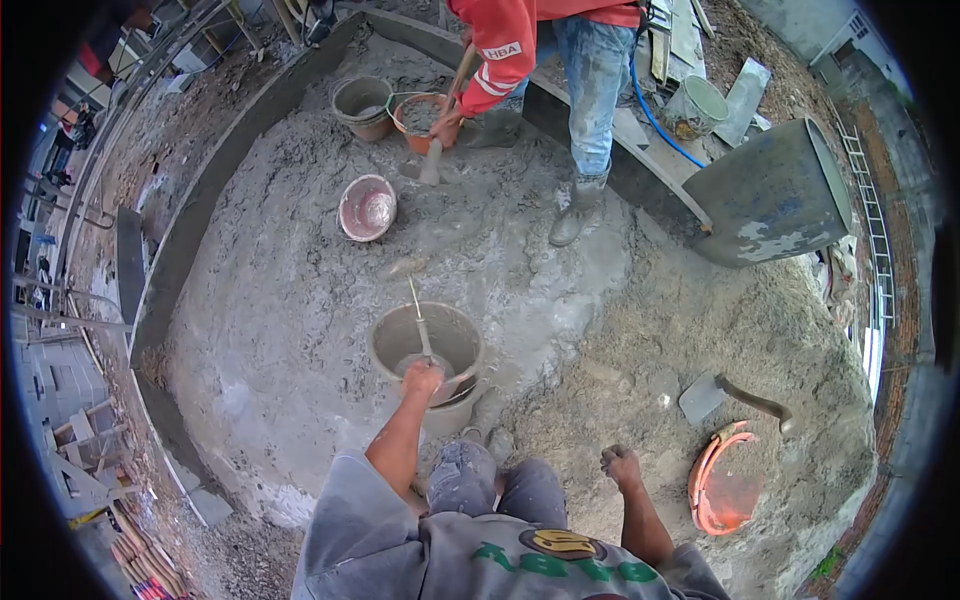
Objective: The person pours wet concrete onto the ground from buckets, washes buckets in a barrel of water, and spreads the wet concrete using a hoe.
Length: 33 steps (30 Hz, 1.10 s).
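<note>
My left hand point(422, 378) is closed around the grey handle of a long, thin-shanked tool point(418, 318), which looks like a trowel. Its far end is hard to make out against the wet mortar. Below that hand stands a grey bucket point(462, 335), seemingly stacked in another bucket point(452, 415), just in front of my knees. Over the sandy pile to the right hangs my right hand point(622, 468), fingers curled with nothing visible in them. Nearest to it lie orange tubs point(708, 480) and a short-handled shovel point(703, 398).
A co-worker in a red top point(510, 45) bends over a shovel point(432, 162) beside an orange bucket point(415, 140) and a grey bucket point(360, 128). A pinkish bucket point(368, 208) tilts on the mortar. A large drum point(775, 195) lies at the right; low boards point(190, 225) edge the left.
</note>
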{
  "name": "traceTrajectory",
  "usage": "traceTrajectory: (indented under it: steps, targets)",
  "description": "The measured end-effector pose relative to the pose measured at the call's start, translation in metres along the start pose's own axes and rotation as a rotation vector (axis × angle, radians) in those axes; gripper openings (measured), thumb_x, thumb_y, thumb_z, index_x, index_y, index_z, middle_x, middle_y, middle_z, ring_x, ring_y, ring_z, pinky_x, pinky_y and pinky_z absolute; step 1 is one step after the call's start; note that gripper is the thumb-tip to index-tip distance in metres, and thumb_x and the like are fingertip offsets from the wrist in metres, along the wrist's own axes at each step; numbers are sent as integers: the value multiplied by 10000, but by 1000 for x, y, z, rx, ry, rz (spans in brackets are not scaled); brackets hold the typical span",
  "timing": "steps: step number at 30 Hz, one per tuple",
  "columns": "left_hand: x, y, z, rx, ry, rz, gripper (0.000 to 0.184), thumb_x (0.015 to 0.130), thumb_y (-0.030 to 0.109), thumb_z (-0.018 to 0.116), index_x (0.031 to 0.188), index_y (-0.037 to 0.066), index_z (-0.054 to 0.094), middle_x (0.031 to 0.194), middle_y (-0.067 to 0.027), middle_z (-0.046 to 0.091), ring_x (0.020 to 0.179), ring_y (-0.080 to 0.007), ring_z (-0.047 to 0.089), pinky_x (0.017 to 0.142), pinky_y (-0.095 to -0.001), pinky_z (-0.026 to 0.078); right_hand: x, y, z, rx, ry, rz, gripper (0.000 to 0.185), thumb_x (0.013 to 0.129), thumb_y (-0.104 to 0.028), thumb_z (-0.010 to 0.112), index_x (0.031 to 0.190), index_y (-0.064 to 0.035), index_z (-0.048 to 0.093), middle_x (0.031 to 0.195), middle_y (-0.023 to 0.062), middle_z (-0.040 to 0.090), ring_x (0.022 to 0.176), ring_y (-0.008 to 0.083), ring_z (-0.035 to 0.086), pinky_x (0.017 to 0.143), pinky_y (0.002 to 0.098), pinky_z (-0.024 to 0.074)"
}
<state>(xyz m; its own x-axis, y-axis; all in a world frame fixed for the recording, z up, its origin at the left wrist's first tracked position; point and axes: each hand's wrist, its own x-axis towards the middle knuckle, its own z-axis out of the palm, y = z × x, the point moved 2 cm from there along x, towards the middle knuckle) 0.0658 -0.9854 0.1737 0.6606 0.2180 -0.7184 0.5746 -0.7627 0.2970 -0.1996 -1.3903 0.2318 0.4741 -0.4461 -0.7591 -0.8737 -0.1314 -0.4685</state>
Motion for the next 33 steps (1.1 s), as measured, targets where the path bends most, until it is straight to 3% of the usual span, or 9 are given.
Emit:
traceTrajectory:
  steps: [2,7,9,12,14,18,22,27,33]
  targets:
    - [-46,53,-32,-116,-179,83,528,801,458,470,1057,13,593,1082,-220,573,1033,-326,546,876,-379,420,-2,-51,-1,-128,29,-191,237,771,-202,538,828,19,601,672,100,604,550,148,562,502,270,440]
    - [-96,118,-1,17,-154,305,547,824,532,421,902,42,652,935,-222,615,956,-338,566,828,-391,409,-30,-161,-3,-238,172,-445,364,779,-300,541,975,1,600,856,191,617,774,265,605,702,335,457]
    - [-121,150,15,-40,-195,409,556,834,535,408,836,38,659,859,-217,622,902,-336,577,798,-394,412,-31,-176,-11,-199,190,-381,420,794,-350,553,1021,3,588,881,183,615,813,212,592,729,330,456]
    - [-172,221,17,-115,-269,565,569,839,528,413,756,19,654,763,-206,620,807,-321,593,745,-391,424,8,-157,-30,17,120,-187,558,788,-445,533,1094,21,529,1019,258,572,931,336,576,784,373,462]
    - [-187,266,31,-153,-356,684,565,837,522,429,722,15,650,727,-196,617,747,-308,598,712,-386,431,16,-164,-63,239,133,-33,613,790,-484,519,1149,12,489,1064,234,552,890,315,581,739,373,487]
    - [-237,366,55,-1,-526,870,530,848,482,452,699,9,637,652,-159,603,683,-265,591,668,-359,438,35,-183,-151,616,129,113,516,815,-448,532,1138,-47,495,874,66,544,685,213,511,639,378,496]
    - [-271,475,117,85,-629,1119,438,864,418,449,811,23,628,705,-152,603,703,-287,588,668,-378,438,92,-177,-257,795,11,102,384,833,-363,496,1045,-46,541,916,92,571,724,209,545,642,371,494]
    - [-329,634,214,276,-777,1314,331,865,332,492,888,26,616,762,-148,612,701,-272,578,678,-376,436,165,-156,-376,1198,54,122,469,880,-494,406,995,-74,579,881,67,612,689,180,596,570,350,511]
    - [-427,804,206,305,-684,1622,343,866,331,487,886,14,616,753,-160,600,691,-281,575,673,-361,439,138,-230,-613,960,434,-169,373,784,-349,601,931,-6,596,787,75,598,647,154,562,556,311,475]
